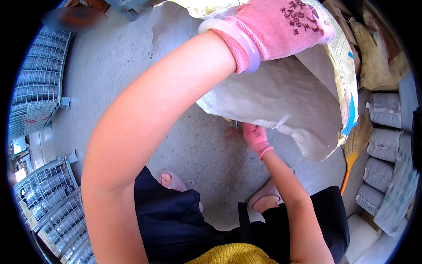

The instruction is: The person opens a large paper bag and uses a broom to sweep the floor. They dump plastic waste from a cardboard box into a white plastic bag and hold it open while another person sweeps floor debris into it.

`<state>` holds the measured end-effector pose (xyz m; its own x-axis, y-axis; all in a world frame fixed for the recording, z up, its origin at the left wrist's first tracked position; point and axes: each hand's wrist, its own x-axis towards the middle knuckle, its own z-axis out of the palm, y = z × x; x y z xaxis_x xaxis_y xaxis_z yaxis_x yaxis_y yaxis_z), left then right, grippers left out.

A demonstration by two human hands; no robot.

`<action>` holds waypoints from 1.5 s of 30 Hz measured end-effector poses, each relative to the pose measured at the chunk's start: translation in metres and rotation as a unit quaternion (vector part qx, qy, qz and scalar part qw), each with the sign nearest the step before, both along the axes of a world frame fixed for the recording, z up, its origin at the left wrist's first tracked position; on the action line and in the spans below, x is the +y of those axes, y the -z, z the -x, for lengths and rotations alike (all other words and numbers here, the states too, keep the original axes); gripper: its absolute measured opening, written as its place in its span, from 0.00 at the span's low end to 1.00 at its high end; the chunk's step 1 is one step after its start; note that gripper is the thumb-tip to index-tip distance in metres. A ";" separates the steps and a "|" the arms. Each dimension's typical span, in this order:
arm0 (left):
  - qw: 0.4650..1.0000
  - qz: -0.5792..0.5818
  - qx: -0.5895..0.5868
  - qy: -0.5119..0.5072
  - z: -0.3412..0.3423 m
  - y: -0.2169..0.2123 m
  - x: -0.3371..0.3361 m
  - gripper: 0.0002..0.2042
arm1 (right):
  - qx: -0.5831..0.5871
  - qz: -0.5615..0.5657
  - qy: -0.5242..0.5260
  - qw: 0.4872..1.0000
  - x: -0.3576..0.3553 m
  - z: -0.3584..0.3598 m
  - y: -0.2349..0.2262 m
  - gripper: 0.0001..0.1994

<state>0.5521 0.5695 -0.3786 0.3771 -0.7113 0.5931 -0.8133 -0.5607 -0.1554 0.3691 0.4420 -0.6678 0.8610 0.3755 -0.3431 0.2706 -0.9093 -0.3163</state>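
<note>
Sack (281, 94), big woven plastic one, grey-white with yellow and blue print along its right edge, is held up in the air over the concrete floor (114, 66), hanging crumpled from top centre down to right of centre. Left hand (281, 24) in a pink knit glove is raised high at the top of the view, fingers closed on the sack's upper edge, arm crossing the whole picture; pale lilac bangle (231, 37) sits on that wrist just below the glove cuff. Right hand (255, 137), same pink glove, is lower down at the sack's bottom edge, closed on the fabric near a corner, fingers partly hidden behind the sack so exact grip unclear. Something small and brownish shows just left of the right hand, too blurred to identify. Person wears dark apron or skirt, yellow knit top at the lower edge, pink slippers (173, 180) on both feet on the floor. Wire mesh crates (48, 202) with rows of metal parts stand at left. Broom (354, 145) with an orange handle lies to the right, just beside the sack's lower corner. Grey wrapped bundles (384, 141) are stacked at far right
</note>
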 end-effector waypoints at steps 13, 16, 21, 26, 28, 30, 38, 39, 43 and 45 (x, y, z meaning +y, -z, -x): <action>0.990 0.098 -0.081 0.057 0.000 0.005 -0.001 0.09 | -0.061 -0.210 0.253 0.942 0.043 0.025 -0.006 0.11; 0.996 0.072 -0.006 0.051 0.002 0.013 -0.003 0.10 | -0.004 -0.201 0.199 0.959 0.024 0.019 0.006 0.13; 0.993 0.108 0.009 0.053 0.004 0.017 0.009 0.10 | 0.041 -0.089 0.111 0.989 0.014 0.008 -0.046 0.20; 0.995 0.084 0.007 0.053 0.005 0.015 0.014 0.10 | -0.024 -0.108 0.044 0.993 0.039 0.012 -0.036 0.24; 0.998 0.047 0.028 0.028 0.005 0.014 0.008 0.09 | 0.000 -0.126 0.030 0.992 0.031 0.014 -0.025 0.23; 0.991 0.104 -0.033 0.074 -0.010 0.028 -0.004 0.09 | -0.026 -0.112 0.024 0.993 0.024 0.020 -0.004 0.19; 0.998 0.046 0.044 0.025 0.010 0.013 0.005 0.09 | -0.073 -0.085 -0.025 0.993 0.040 0.019 0.009 0.10; 0.996 0.073 0.037 0.038 0.011 0.015 0.005 0.09 | -0.071 -0.096 -0.024 0.993 0.042 0.018 0.008 0.10; 0.997 0.050 0.054 0.002 0.014 0.018 0.003 0.08 | -0.023 -0.202 0.093 0.975 0.039 0.014 -0.007 0.08; 0.996 0.003 0.082 -0.026 0.017 0.014 0.004 0.10 | 0.000 -0.240 0.144 0.960 0.037 0.012 -0.030 0.09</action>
